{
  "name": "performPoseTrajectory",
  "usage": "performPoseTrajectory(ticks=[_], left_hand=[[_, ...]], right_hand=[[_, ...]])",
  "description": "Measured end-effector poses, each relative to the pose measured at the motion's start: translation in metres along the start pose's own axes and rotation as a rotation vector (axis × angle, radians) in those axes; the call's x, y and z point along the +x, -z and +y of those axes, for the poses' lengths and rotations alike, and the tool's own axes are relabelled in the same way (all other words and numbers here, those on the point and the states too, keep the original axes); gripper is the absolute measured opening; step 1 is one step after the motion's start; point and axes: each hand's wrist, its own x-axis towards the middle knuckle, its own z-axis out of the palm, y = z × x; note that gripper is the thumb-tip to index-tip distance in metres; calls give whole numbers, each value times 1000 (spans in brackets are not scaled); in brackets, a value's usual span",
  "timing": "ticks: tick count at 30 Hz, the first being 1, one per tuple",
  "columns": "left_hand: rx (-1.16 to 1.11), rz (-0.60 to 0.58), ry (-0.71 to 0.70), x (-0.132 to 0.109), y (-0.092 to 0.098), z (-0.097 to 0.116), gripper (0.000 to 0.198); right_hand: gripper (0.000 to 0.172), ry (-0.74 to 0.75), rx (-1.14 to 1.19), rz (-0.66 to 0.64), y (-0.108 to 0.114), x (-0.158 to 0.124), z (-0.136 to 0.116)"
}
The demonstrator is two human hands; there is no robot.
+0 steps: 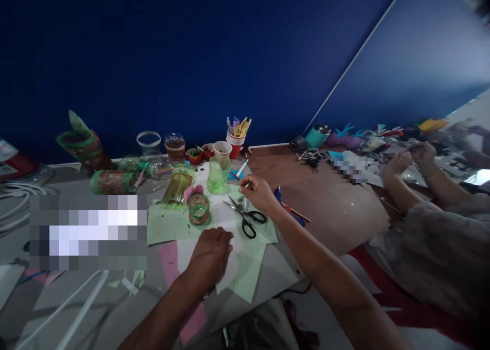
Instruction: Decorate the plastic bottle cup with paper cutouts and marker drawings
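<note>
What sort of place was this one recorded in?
Probably a shared craft workspace: scissors lie on sheets of paper, including green paper, and another person sits at the right with both hands raised near the cluttered table.

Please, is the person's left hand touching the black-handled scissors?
Apart. The head view shows it: pale paper is visible between the left hand and the nearest handle loop of the black-handled scissors.
</note>
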Motion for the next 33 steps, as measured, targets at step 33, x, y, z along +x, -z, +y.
performPoseTrajectory(ticks=[33], left_hand=[[79, -15, -22, 0, -5, -2, 18]], right_hand=[[16, -79, 57, 133, 47, 10, 11]])
